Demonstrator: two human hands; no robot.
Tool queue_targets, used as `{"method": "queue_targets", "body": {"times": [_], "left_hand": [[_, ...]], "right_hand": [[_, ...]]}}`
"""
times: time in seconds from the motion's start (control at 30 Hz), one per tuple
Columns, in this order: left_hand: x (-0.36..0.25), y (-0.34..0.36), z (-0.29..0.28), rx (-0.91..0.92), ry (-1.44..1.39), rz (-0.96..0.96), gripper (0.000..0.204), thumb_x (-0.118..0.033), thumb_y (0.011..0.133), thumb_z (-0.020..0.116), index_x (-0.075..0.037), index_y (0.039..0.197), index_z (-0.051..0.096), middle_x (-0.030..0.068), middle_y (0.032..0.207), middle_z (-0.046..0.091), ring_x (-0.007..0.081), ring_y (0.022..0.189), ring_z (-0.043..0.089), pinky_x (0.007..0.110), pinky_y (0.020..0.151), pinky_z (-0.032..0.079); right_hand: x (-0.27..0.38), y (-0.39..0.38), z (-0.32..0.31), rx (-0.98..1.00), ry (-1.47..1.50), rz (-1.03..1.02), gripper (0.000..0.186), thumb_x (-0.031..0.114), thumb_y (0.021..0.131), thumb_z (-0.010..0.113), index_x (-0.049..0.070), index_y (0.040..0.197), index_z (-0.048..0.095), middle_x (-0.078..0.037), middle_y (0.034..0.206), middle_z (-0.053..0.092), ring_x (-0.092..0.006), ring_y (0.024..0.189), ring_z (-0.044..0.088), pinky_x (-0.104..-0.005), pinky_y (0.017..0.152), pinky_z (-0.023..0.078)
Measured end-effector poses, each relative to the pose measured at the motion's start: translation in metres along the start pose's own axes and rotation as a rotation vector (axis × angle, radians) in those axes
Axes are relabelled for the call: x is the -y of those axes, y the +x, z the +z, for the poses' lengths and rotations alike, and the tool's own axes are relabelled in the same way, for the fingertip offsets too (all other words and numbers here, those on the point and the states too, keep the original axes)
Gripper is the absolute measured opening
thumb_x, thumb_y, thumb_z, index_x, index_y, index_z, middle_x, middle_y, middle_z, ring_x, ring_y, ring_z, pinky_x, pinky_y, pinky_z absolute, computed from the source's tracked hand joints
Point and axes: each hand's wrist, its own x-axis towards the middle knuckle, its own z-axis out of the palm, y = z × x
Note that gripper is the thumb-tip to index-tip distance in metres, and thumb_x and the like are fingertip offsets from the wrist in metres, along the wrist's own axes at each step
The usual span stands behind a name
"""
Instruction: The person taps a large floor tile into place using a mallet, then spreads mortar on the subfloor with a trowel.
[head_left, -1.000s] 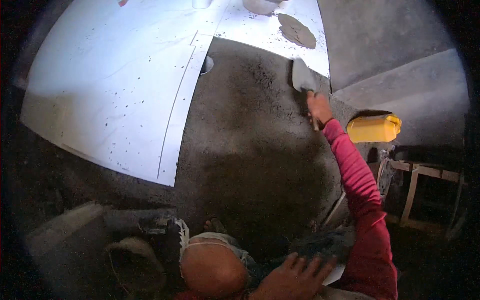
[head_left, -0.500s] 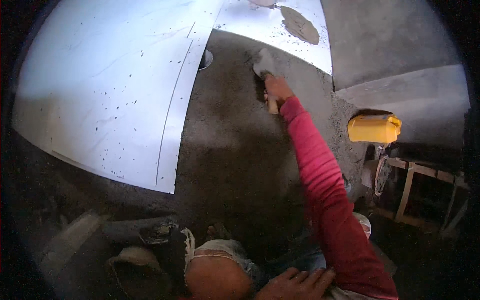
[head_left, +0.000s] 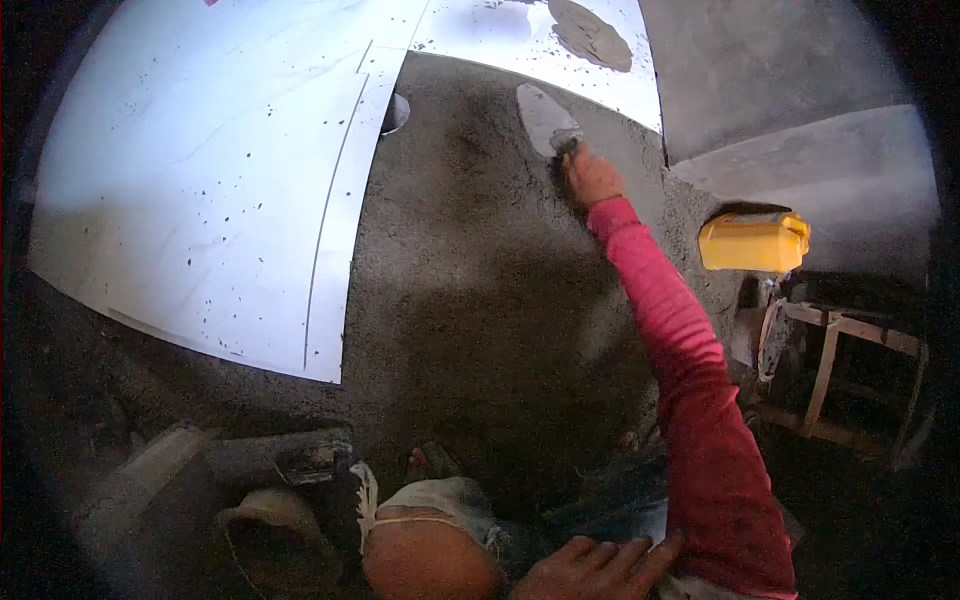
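Note:
My right hand (head_left: 595, 178), at the end of a red sleeve, is closed round the handle of a trowel (head_left: 545, 118). The trowel's pale, leaf-shaped blade lies on or just over the grey mortar bed (head_left: 450, 220), near its far edge; contact is hard to tell. Low in the view, my left hand (head_left: 595, 572) rests with fingers stretched out close to the right sleeve and my leg, holding nothing visible. Large white marbled tiles (head_left: 220, 200) border the mortar on the left. Another white tile (head_left: 490, 25) borders its far side, bearing a patch of wet mortar (head_left: 590, 35).
A round pipe opening (head_left: 397, 114) sits at the left tile's edge. A yellow jerrycan (head_left: 755, 243) lies on the right beside a wooden frame (head_left: 825, 370). Grey walls (head_left: 780, 80) rise at the far right. A dark tube-shaped object (head_left: 280, 458) and a bucket-like container (head_left: 275, 535) are at lower left.
My right hand has shifted right and slightly nearer with the trowel, whose blade now points far-left and shows more plainly. The view has moved slightly. My left hand stays about where it was.

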Motion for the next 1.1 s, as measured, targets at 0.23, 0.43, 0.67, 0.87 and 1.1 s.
{"method": "queue_targets", "body": {"times": [0.23, 0.43, 0.67, 0.87, 1.1], "left_hand": [[-0.009, -0.014, 0.012, -0.034, 0.087, 0.039, 0.066, -0.042, 0.089, 0.046, -0.011, 0.144, 0.028, 0.0171, 0.131, 0.049, 0.0345, 0.120, 0.049, 0.046, 0.109, 0.026], [-0.006, -0.022, 0.016, 0.043, 0.098, 0.033, 0.066, -0.040, 0.089, 0.046, -0.011, 0.145, 0.026, 0.0170, 0.136, 0.046, 0.0340, 0.124, 0.047, 0.046, 0.109, 0.025], [0.008, -0.030, 0.015, -0.223, 0.077, -0.032, 0.064, -0.038, 0.089, 0.046, -0.006, 0.142, 0.030, 0.0194, 0.133, 0.048, 0.0353, 0.120, 0.050, 0.049, 0.105, 0.032], [0.020, -0.015, 0.016, -0.180, 0.169, 0.057, 0.063, -0.038, 0.088, 0.048, -0.006, 0.140, 0.032, 0.0201, 0.131, 0.050, 0.0357, 0.119, 0.052, 0.050, 0.103, 0.035], [0.009, -0.022, 0.019, -0.177, 0.117, 0.065, 0.056, -0.034, 0.090, 0.047, -0.010, 0.140, 0.037, 0.0192, 0.127, 0.054, 0.0355, 0.114, 0.056, 0.048, 0.099, 0.039]], "right_hand": [[-0.016, -0.014, 0.016, 0.166, 0.066, -0.101, 0.036, 0.034, 0.095, 0.041, 0.003, 0.105, 0.055, -0.025, 0.081, 0.063, -0.0397, 0.064, 0.062, -0.0504, 0.059, 0.051], [-0.031, -0.049, -0.033, 0.383, 1.113, 0.688, 0.031, 0.030, 0.095, 0.042, 0.001, 0.092, 0.053, -0.008, 0.063, 0.050, -0.0194, 0.045, 0.050, -0.0376, 0.039, 0.045], [0.066, 0.036, 0.018, 0.187, 0.533, 0.034, 0.031, 0.025, 0.088, 0.048, -0.002, 0.086, 0.062, -0.017, 0.075, 0.066, -0.0302, 0.065, 0.066, -0.0413, 0.058, 0.053], [0.126, 0.055, 0.004, 0.165, 0.152, -0.253, 0.029, 0.019, 0.087, 0.048, -0.001, 0.096, 0.067, -0.022, 0.092, 0.067, -0.0360, 0.088, 0.067, -0.0470, 0.080, 0.052], [0.040, 0.019, -0.009, 0.197, 0.053, -0.039, 0.031, 0.020, 0.087, 0.048, -0.002, 0.097, 0.068, -0.024, 0.103, 0.065, -0.0378, 0.094, 0.065, -0.0463, 0.078, 0.053]]}}
